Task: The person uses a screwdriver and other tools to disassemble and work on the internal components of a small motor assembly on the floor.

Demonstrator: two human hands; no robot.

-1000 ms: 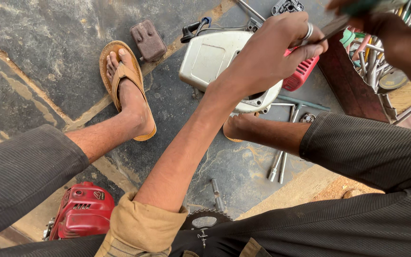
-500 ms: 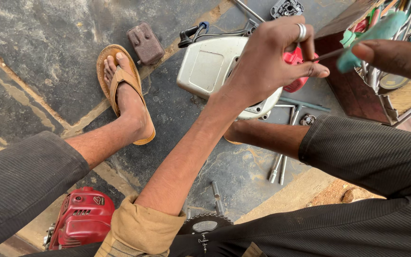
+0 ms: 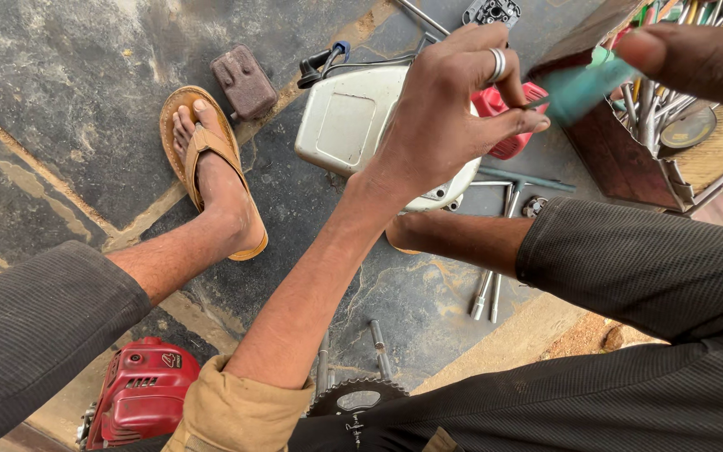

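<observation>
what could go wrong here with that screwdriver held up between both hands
The left hand pinches the metal tip of the green-handled screwdriver that the right hand grips, so a slip might jab the fingers. If dropped, it could land on the sandalled foot or the white engine cover below.

left hand [image 3: 449,117] raised, fingers pinched | right hand [image 3: 696,59] gripping, raised

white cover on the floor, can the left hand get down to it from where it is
Probably yes. The left hand hovers right above the white cover, pinching a screwdriver tip with the right hand; nothing lies between, though its fingers are busy.
</observation>
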